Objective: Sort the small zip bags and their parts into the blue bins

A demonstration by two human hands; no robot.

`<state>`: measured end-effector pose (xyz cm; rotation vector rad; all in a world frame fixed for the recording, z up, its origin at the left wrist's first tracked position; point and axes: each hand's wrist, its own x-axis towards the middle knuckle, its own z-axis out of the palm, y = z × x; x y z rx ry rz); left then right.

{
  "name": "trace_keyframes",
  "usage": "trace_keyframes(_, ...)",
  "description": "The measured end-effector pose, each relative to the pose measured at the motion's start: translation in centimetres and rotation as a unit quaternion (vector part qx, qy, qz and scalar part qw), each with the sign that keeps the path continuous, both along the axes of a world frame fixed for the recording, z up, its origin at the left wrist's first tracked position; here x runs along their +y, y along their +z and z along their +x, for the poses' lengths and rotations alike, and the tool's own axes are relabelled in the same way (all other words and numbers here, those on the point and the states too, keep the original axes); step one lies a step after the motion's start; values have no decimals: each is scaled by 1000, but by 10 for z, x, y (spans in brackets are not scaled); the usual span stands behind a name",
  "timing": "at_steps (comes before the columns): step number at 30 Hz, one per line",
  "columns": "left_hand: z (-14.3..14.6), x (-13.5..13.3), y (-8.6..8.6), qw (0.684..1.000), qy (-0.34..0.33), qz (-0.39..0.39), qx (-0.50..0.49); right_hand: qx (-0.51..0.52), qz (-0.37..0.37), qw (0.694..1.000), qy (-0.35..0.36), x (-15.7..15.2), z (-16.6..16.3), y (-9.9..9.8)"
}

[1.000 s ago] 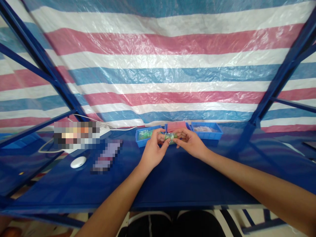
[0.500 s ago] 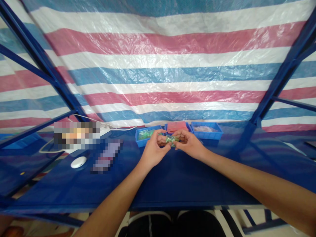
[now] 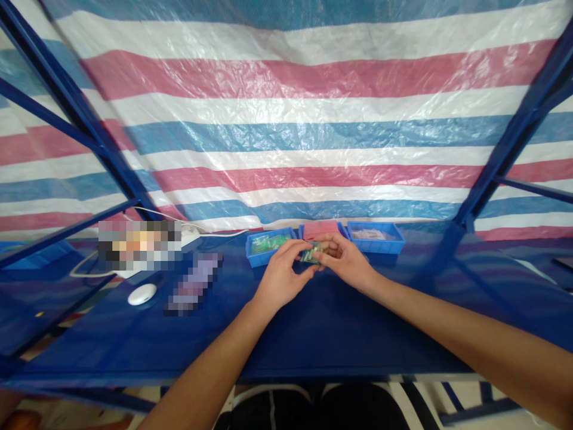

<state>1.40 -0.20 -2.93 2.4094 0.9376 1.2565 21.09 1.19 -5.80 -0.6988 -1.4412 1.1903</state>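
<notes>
Striped tarp (image 3: pixel 286 119) behind a blue worktop (image 3: pixel 313 328). Left hand (image 3: pixel 282 276) and right hand (image 3: pixel 347 260) both pinch a small green packet (image 3: pixel 311 254) at far centre, just before three blue bins (image 3: pixel 267 246). Step judged: handling the packet; next needs a steady two-handed grip.

Both hands meet over the blue table (image 3: pixel 313 334), just in front of a row of three blue trays. The left hand (image 3: pixel 281 279) and the right hand (image 3: pixel 347 261) pinch a small green packet (image 3: pixel 310 254) between their fingertips. Behind the packet sits the middle tray (image 3: pixel 320 229) with pink contents, the left tray (image 3: pixel 267 244) holds green packets, the right tray (image 3: pixel 375 236) pale ones. A white round device (image 3: pixel 142 294) lies far left of the trays.
</notes>
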Motion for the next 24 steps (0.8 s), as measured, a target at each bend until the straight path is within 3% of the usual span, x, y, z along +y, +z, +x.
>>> trace_keyframes(9, -5, 3, -2, 996, 55, -68, -1, -18, 29, 999, -11, -4, -1, 7)
trace_keyframes(14, -3, 1, 0, 995, 26, -99, -13, -73, 63, 994, -60, 1, 2, 1)
trace_keyframes(19, -2, 0, -3, 990, -5, -138, -35, -55, 44, 997, -17, 0, 2, 1)
trace_keyframes(24, -3, 3, -4, 989, 29, -125, -68, -49, 27, 997, -53, 2, 3, 4)
